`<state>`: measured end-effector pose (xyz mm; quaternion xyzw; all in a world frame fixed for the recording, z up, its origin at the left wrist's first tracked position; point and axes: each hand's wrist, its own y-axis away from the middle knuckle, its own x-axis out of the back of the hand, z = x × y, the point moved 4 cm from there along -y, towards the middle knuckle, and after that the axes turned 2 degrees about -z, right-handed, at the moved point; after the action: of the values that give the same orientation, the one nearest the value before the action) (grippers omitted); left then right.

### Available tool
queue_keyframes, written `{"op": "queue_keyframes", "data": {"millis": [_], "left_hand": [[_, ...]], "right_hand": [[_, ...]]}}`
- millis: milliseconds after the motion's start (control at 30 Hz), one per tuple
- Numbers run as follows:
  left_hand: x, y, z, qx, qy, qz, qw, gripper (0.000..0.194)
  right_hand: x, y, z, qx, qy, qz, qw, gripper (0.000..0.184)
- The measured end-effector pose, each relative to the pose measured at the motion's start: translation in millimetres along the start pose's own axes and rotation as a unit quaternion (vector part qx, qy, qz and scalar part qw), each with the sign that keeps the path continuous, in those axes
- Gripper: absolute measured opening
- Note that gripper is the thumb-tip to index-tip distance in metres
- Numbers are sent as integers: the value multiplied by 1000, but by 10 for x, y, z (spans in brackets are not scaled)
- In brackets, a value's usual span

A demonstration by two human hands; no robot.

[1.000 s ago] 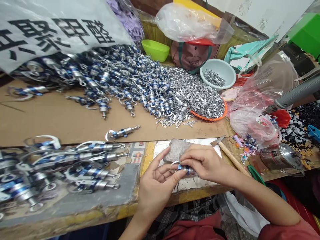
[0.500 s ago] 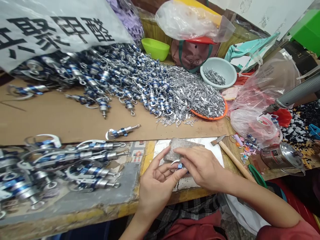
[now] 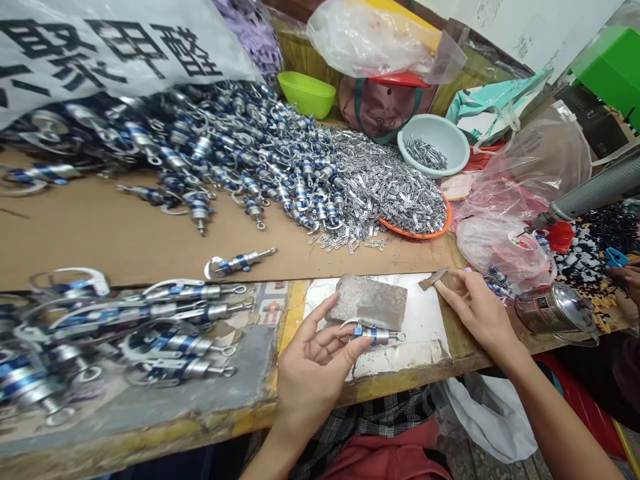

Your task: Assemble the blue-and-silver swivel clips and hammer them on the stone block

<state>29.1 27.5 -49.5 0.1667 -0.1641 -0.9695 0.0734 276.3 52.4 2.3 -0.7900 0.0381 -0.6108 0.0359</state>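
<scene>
My left hand [image 3: 313, 367] pinches a small blue-and-silver metal fitting [image 3: 383, 335] between thumb and fingers. It has a curved silver lever on its left and a ring on its right end, and lies at the near edge of a grey stone block [image 3: 370, 297]. The block sits on a white sheet [image 3: 425, 320]. To the right, my right hand [image 3: 480, 313] has its fingers closed round a hammer [image 3: 432, 279] just behind the metal head; the hand hides the wooden handle.
Similar fittings [image 3: 185, 343] lie in rows at left, with a large heap [image 3: 240, 140] behind. Small metal plates [image 3: 400, 193] fill an orange-rimmed tray. A pale bowl [image 3: 463, 150] holds pins. A lidded metal mug [image 3: 555, 310] and another person's hand [image 3: 627, 275] are at right.
My right hand has left the fitting and moved right onto the hammer. The fitting and the stone block are now more exposed, with my left hand still holding the fitting.
</scene>
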Motion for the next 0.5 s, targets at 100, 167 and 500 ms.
{"op": "queue_keyframes", "data": {"millis": [100, 167, 500], "left_hand": [[9, 9, 5, -18, 5, 13, 1000, 72], [14, 13, 6, -21, 7, 18, 1000, 71], [-21, 21, 77, 22, 25, 12, 999, 87]], "right_hand": [[-139, 119, 279, -37, 89, -90, 991, 31], [-150, 171, 210, -13, 55, -73, 996, 25], [252, 323, -900, 334, -55, -13, 941, 48]]}}
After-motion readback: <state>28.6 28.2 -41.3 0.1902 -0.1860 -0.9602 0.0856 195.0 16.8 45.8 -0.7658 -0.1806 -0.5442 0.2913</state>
